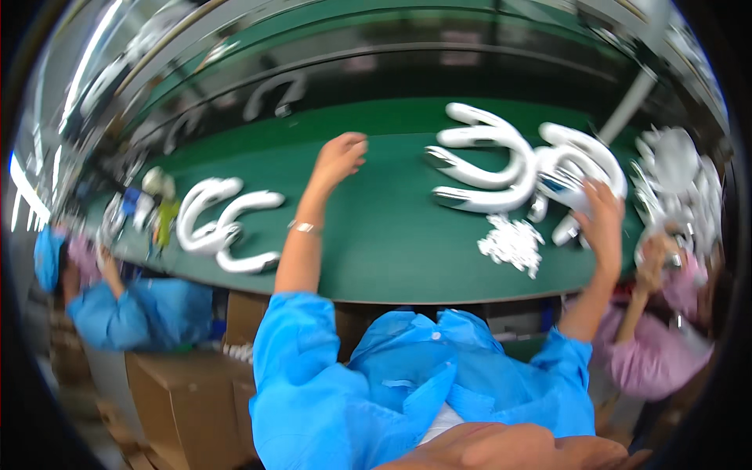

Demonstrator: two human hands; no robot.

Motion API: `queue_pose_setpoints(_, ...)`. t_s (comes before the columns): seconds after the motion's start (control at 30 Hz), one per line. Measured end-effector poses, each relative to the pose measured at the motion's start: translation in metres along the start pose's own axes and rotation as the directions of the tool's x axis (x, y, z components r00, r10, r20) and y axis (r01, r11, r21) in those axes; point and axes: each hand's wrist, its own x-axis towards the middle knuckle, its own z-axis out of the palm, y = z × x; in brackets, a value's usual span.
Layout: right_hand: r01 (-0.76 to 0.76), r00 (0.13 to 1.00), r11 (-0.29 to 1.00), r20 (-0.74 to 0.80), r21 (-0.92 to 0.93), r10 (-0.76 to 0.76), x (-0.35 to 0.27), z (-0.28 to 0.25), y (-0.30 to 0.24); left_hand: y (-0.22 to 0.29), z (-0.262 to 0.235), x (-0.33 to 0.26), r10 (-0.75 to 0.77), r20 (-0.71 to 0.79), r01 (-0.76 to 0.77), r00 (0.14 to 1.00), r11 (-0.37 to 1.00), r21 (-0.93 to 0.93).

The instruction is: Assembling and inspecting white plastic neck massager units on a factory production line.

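Note:
My left hand [342, 159] is above the middle of the green work table, its fingers loosely bent and a little apart; I see nothing in it. At the right, my right hand [603, 223] has its fingers and thumb around a glossy white U-shaped piece [568, 176] in a group of similar ones; motion blurs the grip. Just left of that group lie more white U-shaped pieces [521, 160], their dark-slotted ends pointing left. Below them is a heap of small white parts [511, 243]. Two more curved white pieces [249, 205] rest to the left of my left forearm.
The green table [376, 235] runs across, with a dark rail [376, 66] behind it. A large white pile [681, 180] stands at the far right, beside a person in pink [654, 352]. A person in blue [145, 309] works at the left, near cardboard boxes [188, 392].

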Motion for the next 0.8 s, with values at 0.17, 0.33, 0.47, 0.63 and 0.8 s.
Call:
queue_pose_setpoints(0.17,0.053,0.986,0.999,-0.161,-0.004,-0.053,-0.003,0.0,-0.005,-0.021,-0.06,0.077,0.301,-0.349,0.001,0.887,0.756,0.654)
queue_pose_setpoints(0.33,0.059,0.96,0.968,-0.281,0.244,0.012,-0.022,0.002,-0.019,-0.059,-0.133,0.19,0.257,-0.546,0.354,0.797,0.534,0.768)
queue_pose_setpoints(0.47,0.103,0.956,0.967,-0.293,0.234,-0.031,-0.023,0.014,-0.033,-0.093,-0.129,0.247,-0.112,-0.58,0.539,0.807,0.542,0.645)
queue_pose_setpoints(0.63,0.341,0.882,0.921,-0.402,0.19,-0.244,-0.015,0.004,-0.056,-0.109,-0.087,0.264,0.112,-0.468,0.378,0.876,0.442,0.813)
queue_pose_setpoints(0.8,0.293,0.93,0.916,-0.305,0.274,-0.207,0.005,0.017,-0.09,-0.047,-0.051,0.144,0.319,-0.333,0.192,0.887,0.4,0.896)
